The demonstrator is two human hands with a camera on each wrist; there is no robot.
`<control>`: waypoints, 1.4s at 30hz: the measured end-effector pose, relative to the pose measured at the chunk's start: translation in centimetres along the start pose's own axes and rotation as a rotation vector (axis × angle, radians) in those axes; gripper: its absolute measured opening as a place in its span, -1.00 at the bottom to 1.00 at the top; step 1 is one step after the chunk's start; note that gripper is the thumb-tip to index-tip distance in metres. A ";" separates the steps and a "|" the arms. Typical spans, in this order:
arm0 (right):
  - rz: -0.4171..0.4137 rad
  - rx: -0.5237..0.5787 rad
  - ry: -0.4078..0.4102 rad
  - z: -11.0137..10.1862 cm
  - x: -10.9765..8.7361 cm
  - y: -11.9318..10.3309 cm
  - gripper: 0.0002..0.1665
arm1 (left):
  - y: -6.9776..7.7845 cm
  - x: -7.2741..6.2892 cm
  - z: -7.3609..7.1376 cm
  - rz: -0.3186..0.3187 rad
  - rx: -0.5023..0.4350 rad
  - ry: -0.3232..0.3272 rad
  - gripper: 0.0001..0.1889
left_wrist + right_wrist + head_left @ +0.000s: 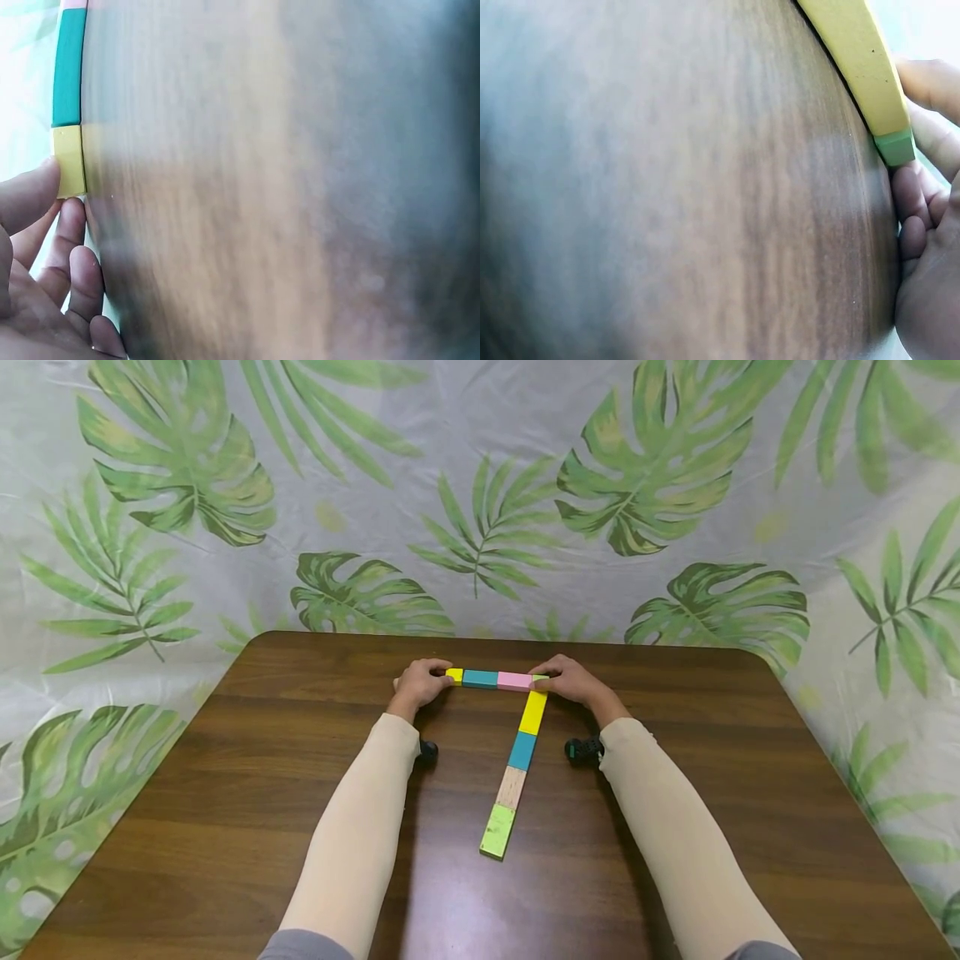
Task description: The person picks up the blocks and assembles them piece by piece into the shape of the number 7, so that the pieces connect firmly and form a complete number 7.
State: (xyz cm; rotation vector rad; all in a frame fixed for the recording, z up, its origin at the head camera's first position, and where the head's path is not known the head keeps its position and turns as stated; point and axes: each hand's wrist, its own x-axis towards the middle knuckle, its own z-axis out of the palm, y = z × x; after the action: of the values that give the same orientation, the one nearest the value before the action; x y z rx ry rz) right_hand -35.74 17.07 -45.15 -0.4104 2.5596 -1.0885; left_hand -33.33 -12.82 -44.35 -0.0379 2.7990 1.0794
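A row of coloured blocks runs crosswise near the table's far edge. My left hand point(420, 683) pinches the small yellow block point(454, 677) at its left end between thumb and fingers. Beside that come a teal block point(480, 679) and a pink block point(513, 682). With thumb and fingers, my right hand point(574, 682) grips the small green block point(541, 677) at the right end, partly covering it. From there a slanted line leads towards me: a longer yellow block point(533, 713), a blue block point(522, 752), a bare wooden block point(512, 787) and a lime-green block point(498, 832).
The brown wooden table point(247, 793) has rounded far corners. Behind it hangs a leaf-patterned curtain point(517, 602). Dark wrist devices, such as the right one point(582, 751), jut inward below both wrists, either side of the slanted line.
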 end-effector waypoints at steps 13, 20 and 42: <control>0.001 -0.002 0.002 0.0 -0.1 0.2 -0.48 | 0.0 -0.1 0.1 0.018 -0.006 -0.021 -0.59; 0.010 -0.002 0.003 -0.1 -0.2 0.5 -0.46 | 0.1 -0.2 -0.1 0.036 -0.033 -0.049 -0.55; -0.063 -0.139 0.025 -4.4 -5.4 2.0 -0.46 | -5.1 -8.4 -10.0 0.259 0.248 -0.347 -0.43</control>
State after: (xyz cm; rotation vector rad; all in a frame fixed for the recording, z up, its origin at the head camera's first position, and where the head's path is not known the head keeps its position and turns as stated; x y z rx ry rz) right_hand -32.91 23.22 -42.74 -0.5184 2.6698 -0.9456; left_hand -25.88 -23.57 -39.26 0.5002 2.6369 0.6908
